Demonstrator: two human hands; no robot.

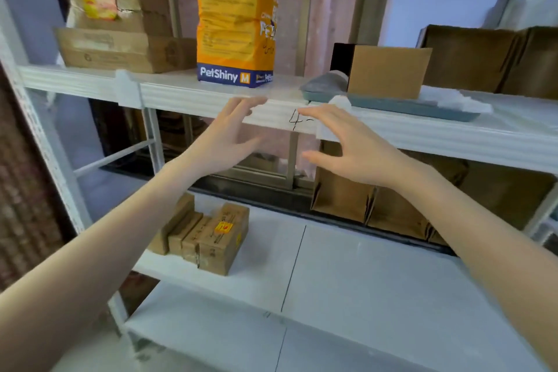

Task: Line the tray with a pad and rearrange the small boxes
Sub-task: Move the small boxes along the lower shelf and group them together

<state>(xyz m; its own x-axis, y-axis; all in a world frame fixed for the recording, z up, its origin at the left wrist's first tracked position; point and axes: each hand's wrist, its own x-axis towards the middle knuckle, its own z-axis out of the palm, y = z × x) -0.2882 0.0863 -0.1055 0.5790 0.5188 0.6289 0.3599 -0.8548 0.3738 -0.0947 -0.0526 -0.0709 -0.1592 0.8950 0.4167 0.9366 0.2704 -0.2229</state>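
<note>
A grey tray (401, 105) lies on the upper shelf at the right, with a white pad (453, 100) showing along its right side. A brown cardboard box (388, 71) stands on the tray. An orange PetShiny pad pack (237, 18) stands upright on the same shelf, left of the tray. Several small brown boxes (202, 234) stand in a row on the lower shelf at the left. My left hand (225, 137) and my right hand (347, 145) are both raised in front of the upper shelf's edge, fingers spread, holding nothing.
Stacked cardboard cartons (120, 36) sit at the upper shelf's left end. Open brown cartons (489, 57) line the back right of the upper shelf, and more (389, 208) stand at the back of the lower shelf. The white shelf beam (187, 96) runs just behind my fingers.
</note>
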